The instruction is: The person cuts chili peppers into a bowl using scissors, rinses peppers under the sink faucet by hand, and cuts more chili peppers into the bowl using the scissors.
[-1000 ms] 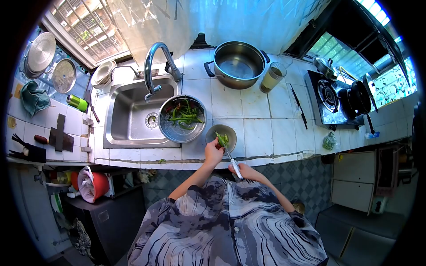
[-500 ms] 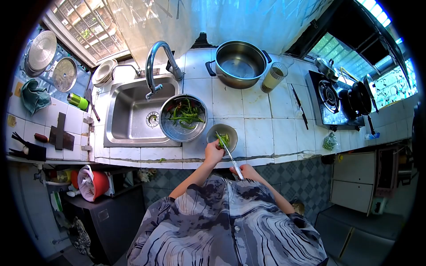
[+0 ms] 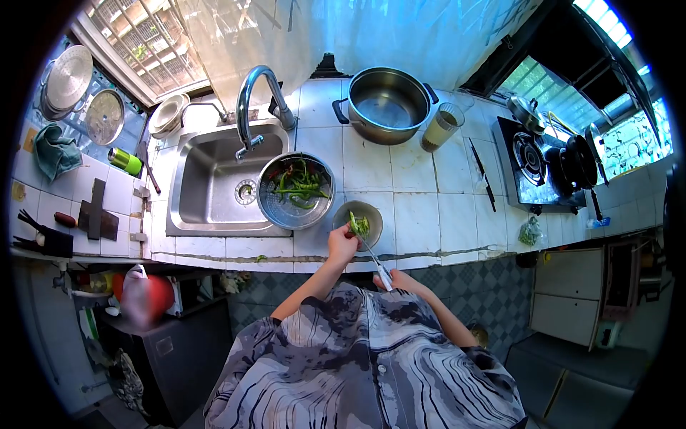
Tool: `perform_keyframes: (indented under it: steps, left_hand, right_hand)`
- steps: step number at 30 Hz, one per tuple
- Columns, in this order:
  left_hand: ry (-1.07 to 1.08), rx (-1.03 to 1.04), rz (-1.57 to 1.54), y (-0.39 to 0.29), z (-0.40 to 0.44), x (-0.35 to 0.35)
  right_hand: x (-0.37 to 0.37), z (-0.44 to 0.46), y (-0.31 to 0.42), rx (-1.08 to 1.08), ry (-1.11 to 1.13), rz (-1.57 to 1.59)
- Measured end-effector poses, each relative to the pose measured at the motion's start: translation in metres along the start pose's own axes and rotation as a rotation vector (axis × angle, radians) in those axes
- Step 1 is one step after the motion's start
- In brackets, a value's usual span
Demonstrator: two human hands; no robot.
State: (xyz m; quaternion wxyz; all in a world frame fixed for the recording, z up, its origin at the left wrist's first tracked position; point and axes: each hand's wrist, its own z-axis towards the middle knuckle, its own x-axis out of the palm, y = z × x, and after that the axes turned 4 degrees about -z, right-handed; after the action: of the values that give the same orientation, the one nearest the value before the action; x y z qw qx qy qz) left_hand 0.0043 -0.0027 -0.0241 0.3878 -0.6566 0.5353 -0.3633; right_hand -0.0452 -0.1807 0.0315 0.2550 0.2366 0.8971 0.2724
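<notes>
Over the near left rim of a small metal bowl (image 3: 376,233), my left hand (image 3: 344,243) is closed on a piece of green pepper (image 3: 355,223). Cut green pieces lie in the bowl, below my fingertips. My right hand (image 3: 401,282) grips the white handle of scissors (image 3: 384,274), at the counter's front edge, with the blades pointing up toward the green pepper. Left of the bowl, a metal colander (image 3: 268,207) holds several long green peppers and stands over the sink's right edge.
A steel sink (image 3: 187,207) with a tall faucet (image 3: 251,79) is at left. Behind are a large two-handled pot (image 3: 388,134) and a glass of cloudy liquid (image 3: 441,129). Black chopsticks (image 3: 482,174) lie left of the gas stove (image 3: 511,187). A red bin (image 3: 161,294) is below left.
The scissors' blades have shifted slightly at the bowl, and their handle has moved a little. My left hand remains at the bowl's rim with the green pepper.
</notes>
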Motion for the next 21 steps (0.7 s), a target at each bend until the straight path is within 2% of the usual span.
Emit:
perform_keyframes:
  steps: [2, 4, 8, 10, 21]
  left_hand:
    - [-0.001, -0.016, 0.06, 0.003, 0.0, 0.002]
    - [-0.05, 0.014, -0.03, 0.01, 0.001, 0.006]
    - [-0.065, -0.001, -0.052, 0.009, 0.0, 0.007]
    - [-0.076, -0.003, -0.094, 0.008, -0.001, 0.009]
    - [-0.089, -0.041, -0.041, 0.018, 0.006, 0.011]
  right_hand:
    - [0.0, -0.003, 0.008, 0.069, -0.001, -0.077]
    - [0.008, 0.007, 0.002, 0.079, -0.127, -0.104]
    - [0.007, 0.007, 0.012, 0.067, -0.077, -0.081]
    - [0.015, 0.014, 0.005, 0.061, -0.212, -0.092]
    - [0.012, 0.005, 0.022, 0.096, -0.223, -0.11]
